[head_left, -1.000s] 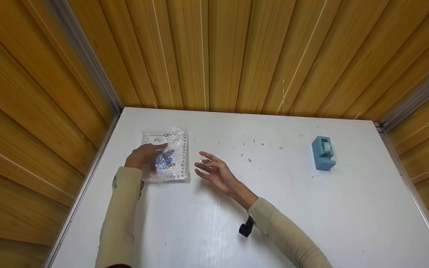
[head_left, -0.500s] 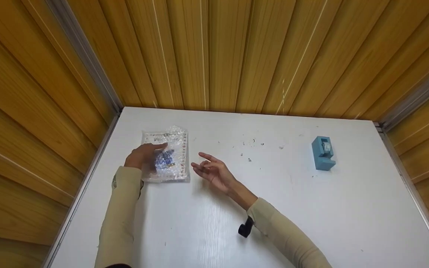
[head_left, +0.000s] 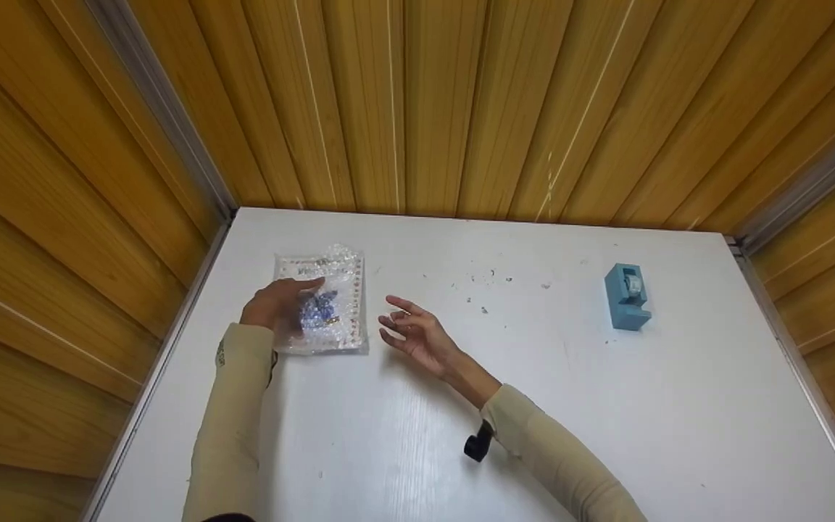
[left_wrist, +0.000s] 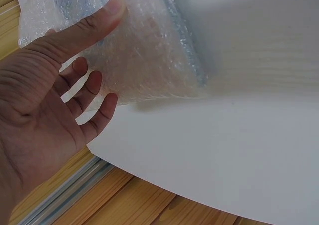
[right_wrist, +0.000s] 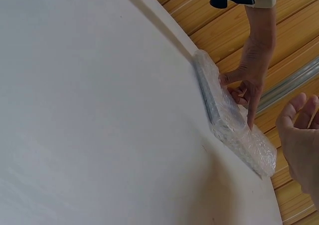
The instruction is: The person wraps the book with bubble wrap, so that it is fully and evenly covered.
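Observation:
A flat bubble-wrapped package [head_left: 330,312] lies on the white table at the left. Through the wrap show a white printed face with a blue picture and a patterned border. My left hand [head_left: 276,304] grips its left edge, thumb on top; in the left wrist view the thumb [left_wrist: 94,28] presses the wrap while several fingers curl beside the edge. The index finger is mostly hidden in that view. To the right of the package, my right hand [head_left: 421,339] hovers with loosely bent fingers and holds nothing. The right wrist view shows the package [right_wrist: 232,115] side-on.
A blue tape dispenser [head_left: 628,297] stands on the right part of the white table [head_left: 678,420]. Small dark specks [head_left: 484,310] mark the table's middle. Wood-look panels [head_left: 432,109] rise behind the table and at both sides.
The fingers of my right hand shift slightly, drawing together and then spreading again. My left hand and the package stay where they were.

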Tool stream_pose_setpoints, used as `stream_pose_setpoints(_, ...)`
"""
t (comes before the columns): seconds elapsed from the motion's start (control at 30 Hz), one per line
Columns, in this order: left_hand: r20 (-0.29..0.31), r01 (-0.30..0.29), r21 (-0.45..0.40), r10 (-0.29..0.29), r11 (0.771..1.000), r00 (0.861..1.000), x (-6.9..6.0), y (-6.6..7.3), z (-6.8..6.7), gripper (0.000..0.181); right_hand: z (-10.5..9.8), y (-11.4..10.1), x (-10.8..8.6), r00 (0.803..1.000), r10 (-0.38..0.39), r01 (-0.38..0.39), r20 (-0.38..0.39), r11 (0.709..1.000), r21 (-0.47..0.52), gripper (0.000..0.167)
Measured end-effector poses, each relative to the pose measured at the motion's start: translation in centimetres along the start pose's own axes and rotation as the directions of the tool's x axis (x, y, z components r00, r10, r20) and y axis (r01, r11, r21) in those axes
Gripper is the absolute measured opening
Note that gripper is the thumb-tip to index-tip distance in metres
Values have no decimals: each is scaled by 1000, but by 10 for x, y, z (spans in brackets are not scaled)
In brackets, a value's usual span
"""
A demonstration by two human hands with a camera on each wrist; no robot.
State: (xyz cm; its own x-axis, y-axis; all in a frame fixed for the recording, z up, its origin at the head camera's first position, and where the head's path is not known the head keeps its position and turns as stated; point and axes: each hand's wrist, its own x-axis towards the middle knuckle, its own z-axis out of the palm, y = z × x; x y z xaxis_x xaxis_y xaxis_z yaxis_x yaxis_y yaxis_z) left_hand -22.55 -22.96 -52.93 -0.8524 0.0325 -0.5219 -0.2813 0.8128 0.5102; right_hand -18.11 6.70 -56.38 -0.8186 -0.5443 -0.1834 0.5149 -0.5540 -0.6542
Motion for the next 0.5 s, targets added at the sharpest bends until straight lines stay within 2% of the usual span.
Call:
stream_pose_setpoints(0.07,-4,-22,29,23,999,1000,-2,0,0,74,0,0,1,1000,-6,6,-3,1000,-21,45)
stream_pose_setpoints(0.13,-6,-61,100,62,993,998,-2,-1,0,86,1,1,1,1000,-9,9,0,999,-35,49)
stream_pose_setpoints(0.2,-11,-96,176,100,980,995,-2,-2,0,107,1,1,1,1000,-14,14,6,999,-47,51)
stream_pose_setpoints(0.23,-8,-108,199,112,974,994,-2,-3,0,109,1,1,1,1000,-17,17,8,998,-52,50)
stream_pose_setpoints(0.37,-7,-89,178,92,980,996,-1,-4,1,109,1,2,1,1000,-13,14,9,997,-72,44)
stream_pose_setpoints(0.5,-4,-76,168,78,983,997,0,-4,2,109,0,7,5,999,8,-14,-41,988,-154,39)
